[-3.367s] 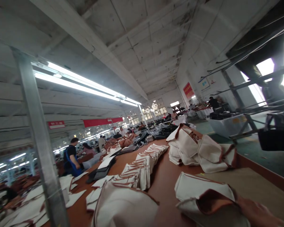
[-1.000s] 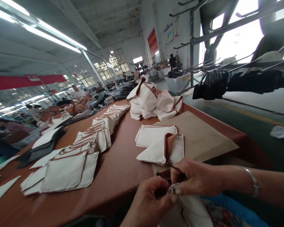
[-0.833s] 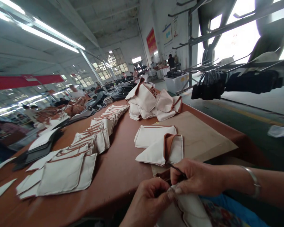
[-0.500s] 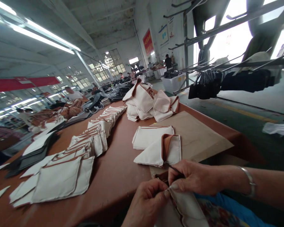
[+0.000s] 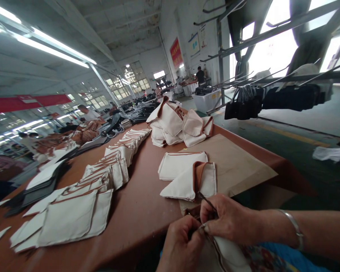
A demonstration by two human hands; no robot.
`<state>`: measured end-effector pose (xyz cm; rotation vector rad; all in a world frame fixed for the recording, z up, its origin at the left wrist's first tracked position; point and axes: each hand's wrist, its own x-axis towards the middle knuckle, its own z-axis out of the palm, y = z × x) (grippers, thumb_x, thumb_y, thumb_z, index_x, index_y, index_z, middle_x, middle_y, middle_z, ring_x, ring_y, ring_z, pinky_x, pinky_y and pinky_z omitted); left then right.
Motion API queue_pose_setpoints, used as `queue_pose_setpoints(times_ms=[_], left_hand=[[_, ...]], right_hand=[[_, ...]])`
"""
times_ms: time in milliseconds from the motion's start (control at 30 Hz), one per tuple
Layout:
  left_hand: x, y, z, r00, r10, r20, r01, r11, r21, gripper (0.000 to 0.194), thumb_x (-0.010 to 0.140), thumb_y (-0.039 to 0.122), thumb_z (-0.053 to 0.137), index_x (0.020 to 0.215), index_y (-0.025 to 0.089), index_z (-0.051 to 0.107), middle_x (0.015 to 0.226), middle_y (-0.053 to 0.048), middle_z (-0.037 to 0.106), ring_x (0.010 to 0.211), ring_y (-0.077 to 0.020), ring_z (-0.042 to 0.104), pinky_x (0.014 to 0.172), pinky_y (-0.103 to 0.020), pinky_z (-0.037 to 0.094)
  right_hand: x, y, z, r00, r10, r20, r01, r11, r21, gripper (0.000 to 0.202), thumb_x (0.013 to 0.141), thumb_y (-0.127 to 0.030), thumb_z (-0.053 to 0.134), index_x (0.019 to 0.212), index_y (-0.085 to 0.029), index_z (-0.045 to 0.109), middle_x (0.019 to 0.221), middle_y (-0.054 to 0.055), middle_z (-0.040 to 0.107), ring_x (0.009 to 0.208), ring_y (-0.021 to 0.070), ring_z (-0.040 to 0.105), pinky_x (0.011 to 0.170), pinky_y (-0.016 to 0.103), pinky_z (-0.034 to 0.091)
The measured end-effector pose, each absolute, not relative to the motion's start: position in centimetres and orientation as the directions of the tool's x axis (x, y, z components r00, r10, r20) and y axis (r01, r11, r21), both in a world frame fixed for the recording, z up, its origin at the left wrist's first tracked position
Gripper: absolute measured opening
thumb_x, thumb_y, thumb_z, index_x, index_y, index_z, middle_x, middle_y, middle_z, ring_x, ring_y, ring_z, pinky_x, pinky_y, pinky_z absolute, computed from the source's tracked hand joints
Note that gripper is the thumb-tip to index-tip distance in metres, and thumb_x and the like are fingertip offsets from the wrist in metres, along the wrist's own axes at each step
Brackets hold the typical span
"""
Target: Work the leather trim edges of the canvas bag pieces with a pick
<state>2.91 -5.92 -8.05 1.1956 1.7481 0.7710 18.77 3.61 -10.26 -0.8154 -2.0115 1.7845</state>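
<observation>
Pinching a limp, cream, brown-edged fabric piece, left fingers and right fingers nearly meet.

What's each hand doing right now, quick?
Left hand: closed, pinching the cloth.
Right hand: closed, pinching the same cloth and holding a thin dark tool.

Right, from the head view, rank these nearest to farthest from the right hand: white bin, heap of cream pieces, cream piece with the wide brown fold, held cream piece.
1. Held cream piece: at the right hand.
2. Cream piece with the wide brown fold: just ahead, on the table.
3. Heap of cream pieces: farther up the table.
4. White bin: beyond the table.
</observation>
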Motion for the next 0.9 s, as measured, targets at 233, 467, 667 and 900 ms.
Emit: queue_pose_setpoints(times_ms=[233,467,667,900], left_hand=[[1.6,-5.9,-11.2,-0.115,0.85,-0.514,-0.14,0.498,0.856,0.061,0.069,0.074,0.061,0.061,0.013,0.063,0.049,0.001,0.051,0.049,-0.0116,0.037,0.051,-0.025,0.023],[2.0,-6.3,-11.2,-0.002,0.853,-0.521,-0.146,0.515,0.844,0.061,0.063,0.073,0.073,0.066,0.014,0.062,0.053,0.002,0.052,0.049,-0.0096,0.039,0.053,-0.025,0.025],[2.2,-6.3,-10.1,0.026,0.883,-0.469,0.02,0.469,0.883,0.057,0.062,0.066,0.079,0.064,0.016,0.053,0.055,0.005,0.044,0.05,-0.0063,0.029,0.051,-0.024,0.017],[2.3,-7.2,-7.4,0.012,0.971,-0.238,0.406,0.213,0.889,0.045,0.083,0.059,0.063,0.073,0.015,0.062,0.069,0.0,0.05,0.063,-0.012,0.041,0.056,-0.024,0.028]], right_hand=[[19.7,3.2,-10.7,-0.792,0.556,0.251,-0.067,0.33,-0.942,0.007,0.076,-0.009,0.058,0.076,-0.016,0.062,0.073,-0.001,0.063,0.067,0.0116,0.056,0.063,0.02,0.042],[21.2,4.2,-10.2,-0.805,0.165,0.57,-0.242,0.786,-0.569,0.014,0.089,-0.014,0.046,0.089,-0.018,0.06,0.085,0.006,0.061,0.074,0.014,0.057,0.066,0.023,0.042],[21.6,4.5,-10.2,-0.827,0.025,0.561,-0.188,0.929,-0.319,0.024,0.093,-0.022,0.039,0.089,-0.019,0.062,0.073,0.004,0.061,0.061,0.0154,0.049,0.056,0.027,0.034],[22.7,4.3,-9.8,-0.826,0.383,0.413,-0.181,0.513,-0.839,0.025,0.094,-0.034,0.051,0.108,-0.014,0.056,0.087,0.004,0.06,0.072,0.0134,0.053,0.067,0.023,0.044]])
